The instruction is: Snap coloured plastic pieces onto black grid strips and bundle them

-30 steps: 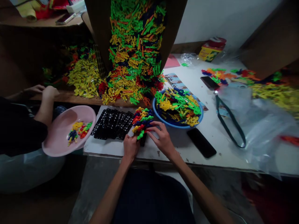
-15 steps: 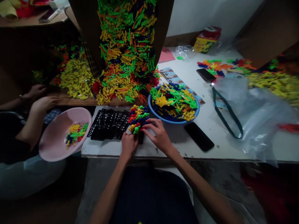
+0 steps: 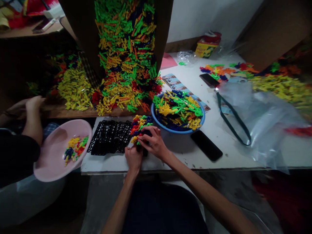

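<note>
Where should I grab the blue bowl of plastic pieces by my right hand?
Grip the blue bowl by its rim on the near side, coming from the front: the rim shows bare there, above the heaped plastic pieces.

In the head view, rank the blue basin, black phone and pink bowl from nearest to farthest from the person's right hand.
From the right hand:
1. Blue basin, just ahead of it on the table
2. Black phone, to its right on the table
3. Pink bowl, far left, off the table's edge
</note>
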Motion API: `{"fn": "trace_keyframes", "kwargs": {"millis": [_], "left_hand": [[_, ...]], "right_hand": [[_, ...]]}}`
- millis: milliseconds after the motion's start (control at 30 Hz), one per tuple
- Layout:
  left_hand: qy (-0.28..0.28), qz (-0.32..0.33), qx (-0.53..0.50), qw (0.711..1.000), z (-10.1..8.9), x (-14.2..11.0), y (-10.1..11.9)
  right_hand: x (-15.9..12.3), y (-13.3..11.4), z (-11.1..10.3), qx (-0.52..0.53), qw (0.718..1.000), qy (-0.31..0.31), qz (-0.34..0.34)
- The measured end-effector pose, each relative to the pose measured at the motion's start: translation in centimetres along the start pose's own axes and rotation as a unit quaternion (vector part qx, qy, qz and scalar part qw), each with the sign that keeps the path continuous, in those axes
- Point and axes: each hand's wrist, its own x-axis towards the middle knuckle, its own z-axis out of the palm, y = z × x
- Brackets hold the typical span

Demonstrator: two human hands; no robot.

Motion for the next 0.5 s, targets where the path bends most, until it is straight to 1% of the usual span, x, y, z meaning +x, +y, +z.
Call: {"fn": "trace_keyframes", "kwargs": {"millis": [100,167,233,333,433,500], "left_hand": [[-0.011,0.013,-0.002,1.000,0.6,-0.4,-0.4],[0.001,0.019,-0.010,1.000,1.1,-0.8,-0.9],[0.022,0.027,-0.027,0.999,1.7,-1.2,-1.5],[0.032,0.052,-0.061,0.996,2.7,-1.5,-2.3],[0.048,0.037,-0.077,0.995,3.4,-1.5,-2.7],[0.058,0.028,-0.076,0.995,3.3,-1.4,-2.5]], "right_hand": [[0.1,-0.3,0.2,-0.013,1.000,-0.012,0.003],[-0.1,-0.4,0.4,-0.018,1.000,-0.014,0.002],[-0.5,-0.5,0.7,-0.016,1.000,0.000,0.011],[-1.4,-0.3,1.2,-0.009,0.999,0.033,0.031],[-1.8,-0.1,1.3,-0.001,0.999,0.043,0.032],[-1.7,0.1,1.1,0.004,0.999,0.042,0.024]]}}
